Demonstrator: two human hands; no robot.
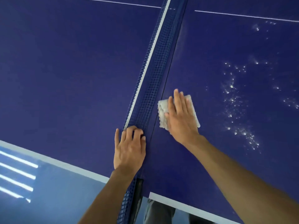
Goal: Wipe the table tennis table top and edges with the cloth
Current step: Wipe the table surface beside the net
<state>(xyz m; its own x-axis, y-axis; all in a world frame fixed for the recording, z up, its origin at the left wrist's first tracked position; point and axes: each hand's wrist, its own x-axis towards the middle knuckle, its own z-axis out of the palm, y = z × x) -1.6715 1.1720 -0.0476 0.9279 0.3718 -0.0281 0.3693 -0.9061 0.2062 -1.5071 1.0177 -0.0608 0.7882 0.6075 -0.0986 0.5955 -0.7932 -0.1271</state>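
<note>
The dark blue table tennis table top (64,70) fills the view, split by a blue net (150,78) with a white top band. My right hand (181,117) lies flat, fingers straight, pressing a folded white cloth (162,112) onto the right half just beside the net. My left hand (129,149) grips the net's top band near the table's near edge, fingers curled over it. White specks and smears (239,101) dot the right half beyond the cloth.
The table's white edge line (53,160) runs along the near side, with shiny blue floor (48,191) below it showing light reflections. The net post (137,196) sticks out past the edge. A thin white centre line (242,16) crosses the far part.
</note>
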